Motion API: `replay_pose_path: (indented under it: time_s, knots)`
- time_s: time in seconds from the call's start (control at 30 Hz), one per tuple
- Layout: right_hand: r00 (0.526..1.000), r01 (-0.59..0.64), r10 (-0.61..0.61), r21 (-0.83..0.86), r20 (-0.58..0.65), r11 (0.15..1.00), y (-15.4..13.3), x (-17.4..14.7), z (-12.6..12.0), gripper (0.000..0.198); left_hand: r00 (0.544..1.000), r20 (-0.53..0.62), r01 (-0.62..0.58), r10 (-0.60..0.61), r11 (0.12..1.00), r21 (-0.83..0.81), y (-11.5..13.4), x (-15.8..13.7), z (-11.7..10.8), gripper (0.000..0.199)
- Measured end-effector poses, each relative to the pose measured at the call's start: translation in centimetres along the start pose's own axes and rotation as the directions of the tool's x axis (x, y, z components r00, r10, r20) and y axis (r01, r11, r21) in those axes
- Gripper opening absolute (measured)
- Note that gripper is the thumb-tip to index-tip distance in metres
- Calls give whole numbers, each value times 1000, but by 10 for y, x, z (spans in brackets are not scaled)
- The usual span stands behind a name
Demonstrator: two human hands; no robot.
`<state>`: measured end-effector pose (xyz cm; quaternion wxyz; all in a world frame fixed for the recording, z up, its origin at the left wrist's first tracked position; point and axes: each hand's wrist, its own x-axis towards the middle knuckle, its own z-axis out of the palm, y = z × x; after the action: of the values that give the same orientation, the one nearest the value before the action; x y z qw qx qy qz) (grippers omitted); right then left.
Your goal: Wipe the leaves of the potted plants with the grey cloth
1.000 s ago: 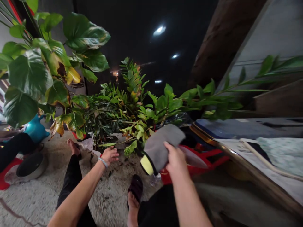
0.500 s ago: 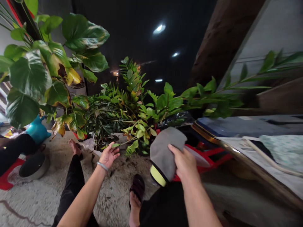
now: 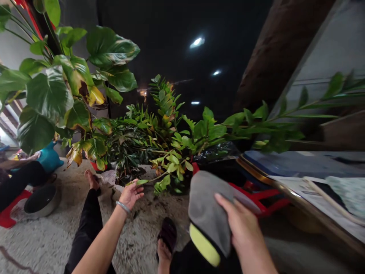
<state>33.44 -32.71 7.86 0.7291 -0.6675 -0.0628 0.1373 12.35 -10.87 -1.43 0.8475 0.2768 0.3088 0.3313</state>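
Note:
My left hand, with a bracelet at the wrist, is palm up with its fingers loosely spread. A green leaf at the end of a thin plant stem lies against its fingertips; I cannot tell whether it is pinched. To the right, my right hand grips a folded grey cloth, thumb on top and the other fingers partly hidden. A yellow side of the cloth shows along its lower edge. The low leafy plant stands just beyond both hands.
A large-leaved plant with yellowing leaves rises at the left. Below it are a grey bowl, a red stool and another person's dark-clothed leg. On the right stand a red plastic stool and a table bearing papers and cloth.
My right hand and the cloth have moved right and down toward me, and more of the yellow side shows. My left hand stays at the leaf. The view has shifted slightly.

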Motion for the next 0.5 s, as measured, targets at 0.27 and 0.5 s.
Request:
replay_pose_path:
  time_s: [0.27,0.5]
  knots:
    - [864,123,-12,-187,503,975,4,-40,82,44,999,-27,-34,32,996,-79,14,-7,2,28]
    - [812,-211,246,-127,530,969,21,-97,2,40,994,-109,-18,10,997,-75,9,-1,-3,28]
